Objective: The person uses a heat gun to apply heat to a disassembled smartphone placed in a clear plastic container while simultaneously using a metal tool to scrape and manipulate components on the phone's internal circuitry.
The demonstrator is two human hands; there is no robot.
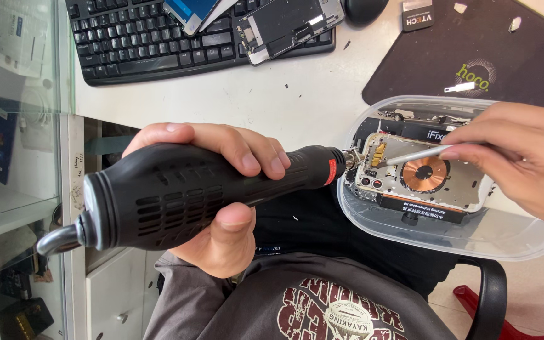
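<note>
My left hand point(221, 189) grips a black rotary tool point(177, 192) with vent slots and a red ring near its nose. The tool's tip meets the left edge of an opened phone back housing point(423, 173) with a round copper coil. That housing lies in a clear plastic tray point(448, 233), which juts over the desk edge above my lap. My right hand point(524, 157) pinches a thin metal tool point(410, 155) like a pen, its point resting on the housing beside a gold part.
A black keyboard point(152, 50) lies at the back of the white desk point(272, 94), with phone screen parts point(284, 25) on it. A dark mat point(473, 56) sits at the right. A glass cabinet point(14, 126) stands left. A chair armrest point(489, 296) is below the tray.
</note>
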